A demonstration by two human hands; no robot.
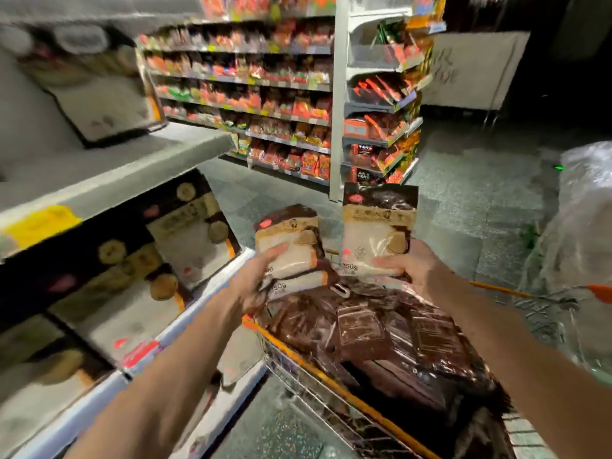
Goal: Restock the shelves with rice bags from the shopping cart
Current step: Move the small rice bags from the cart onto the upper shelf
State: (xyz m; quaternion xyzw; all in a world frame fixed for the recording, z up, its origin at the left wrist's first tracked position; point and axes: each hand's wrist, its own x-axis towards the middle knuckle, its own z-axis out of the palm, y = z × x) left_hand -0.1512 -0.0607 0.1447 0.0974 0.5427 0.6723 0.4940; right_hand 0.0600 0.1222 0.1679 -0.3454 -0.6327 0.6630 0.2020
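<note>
My left hand (256, 279) grips a small stack of brown-and-cream rice bags (288, 246), held above the cart's left rim. My right hand (414, 270) holds a single rice bag (377, 233) upright by its lower edge, over the cart. The wire shopping cart (331, 385) with an orange rim lies below both hands, filled with several dark brown rice bags (390, 336) lying flat. To the left, the lower shelf (185, 326) carries more bags of the same brand (195, 233), leaning back in rows.
A grey upper shelf board (109, 173) with a yellow tag juts out at left above the rice rows. Snack shelves (265, 104) stand across the aisle ahead. Plastic-wrapped goods (583, 233) stand at the right. Tiled floor lies between.
</note>
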